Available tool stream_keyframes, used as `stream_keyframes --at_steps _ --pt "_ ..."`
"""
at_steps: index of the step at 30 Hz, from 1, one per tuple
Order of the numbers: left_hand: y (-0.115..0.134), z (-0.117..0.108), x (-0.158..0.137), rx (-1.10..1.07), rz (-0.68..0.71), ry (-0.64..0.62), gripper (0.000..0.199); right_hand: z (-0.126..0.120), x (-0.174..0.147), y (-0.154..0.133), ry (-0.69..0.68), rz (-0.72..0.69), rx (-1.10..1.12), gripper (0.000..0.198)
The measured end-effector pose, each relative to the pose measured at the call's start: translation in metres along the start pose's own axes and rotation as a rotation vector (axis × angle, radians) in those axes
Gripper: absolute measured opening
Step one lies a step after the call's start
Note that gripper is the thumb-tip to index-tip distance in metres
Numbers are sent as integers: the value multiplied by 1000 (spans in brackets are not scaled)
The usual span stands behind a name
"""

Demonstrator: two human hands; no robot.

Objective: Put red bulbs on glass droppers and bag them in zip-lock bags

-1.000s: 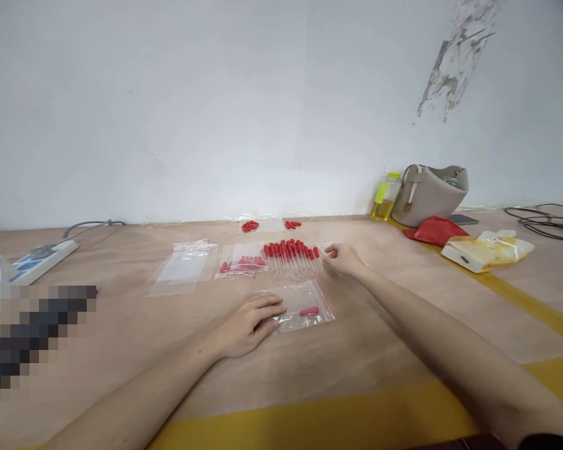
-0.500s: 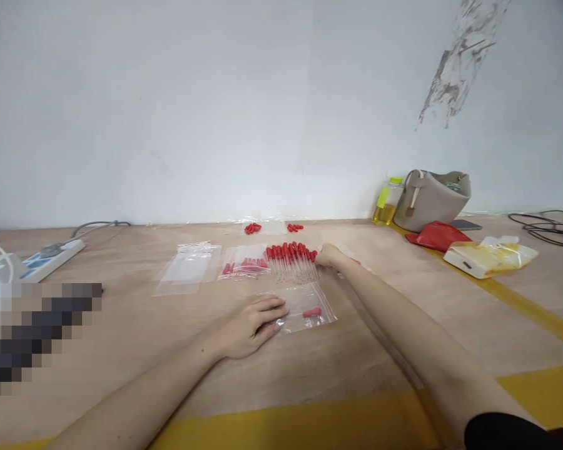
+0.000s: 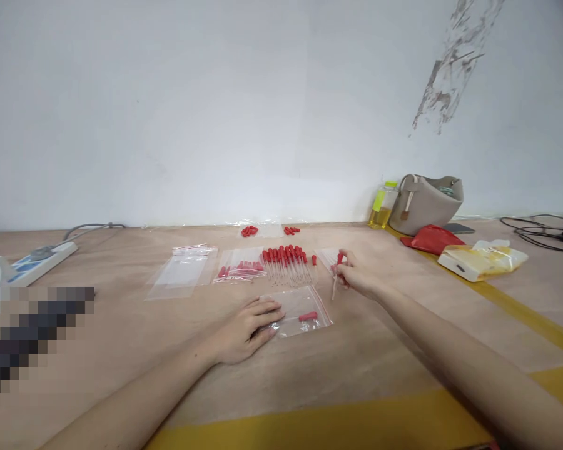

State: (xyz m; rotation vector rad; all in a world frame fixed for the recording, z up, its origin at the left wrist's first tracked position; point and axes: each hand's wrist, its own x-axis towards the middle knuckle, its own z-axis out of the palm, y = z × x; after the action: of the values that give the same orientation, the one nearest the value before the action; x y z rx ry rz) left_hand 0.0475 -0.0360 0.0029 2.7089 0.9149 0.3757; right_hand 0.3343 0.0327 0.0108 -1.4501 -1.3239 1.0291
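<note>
My left hand (image 3: 249, 330) lies with fingers stretched out over the left side of a clear zip bag (image 3: 291, 322). A red rubber bulb (image 3: 308, 317) shows inside that bag. To the right, my right hand (image 3: 351, 276) pinches a dropper (image 3: 340, 259) by its red bulb end, its clear tube pointing down. Left of that hand, several red-bulbed droppers (image 3: 285, 257) lie side by side in a row. Beside them is a zip bag with red bulbs (image 3: 244, 267) in it. Part of another clear bag (image 3: 326, 255) shows behind my right hand.
Flat empty zip bags (image 3: 182, 272) lie at left. Loose red bulbs (image 3: 249, 231) sit near the wall. A power strip (image 3: 51, 262) is far left. At right stand a bottle (image 3: 382, 206) and a grey bag (image 3: 425, 206), with a red packet (image 3: 434, 239) and tissue pack (image 3: 481, 261) in front.
My right hand has moved right and toward me, away from the dropper row, with a dropper now visible in its fingers. My left hand stays on the zip bag.
</note>
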Motion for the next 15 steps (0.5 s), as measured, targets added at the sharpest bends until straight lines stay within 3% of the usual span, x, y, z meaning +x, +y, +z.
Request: stream_keyframes --at_steps 4,8,12,15 --pt "1 -1 1 17 -3 -38 38 5 -28 19 120 -112 313 54" --pt "2 -3 2 25 -11 -64 40 18 -41 28 148 -125 441 48" --pt "4 -3 2 22 -16 -59 45 23 -49 31 -22 -72 461 36" --pt "5 -3 2 18 -17 -50 46 16 -50 32 -199 -87 314 28"
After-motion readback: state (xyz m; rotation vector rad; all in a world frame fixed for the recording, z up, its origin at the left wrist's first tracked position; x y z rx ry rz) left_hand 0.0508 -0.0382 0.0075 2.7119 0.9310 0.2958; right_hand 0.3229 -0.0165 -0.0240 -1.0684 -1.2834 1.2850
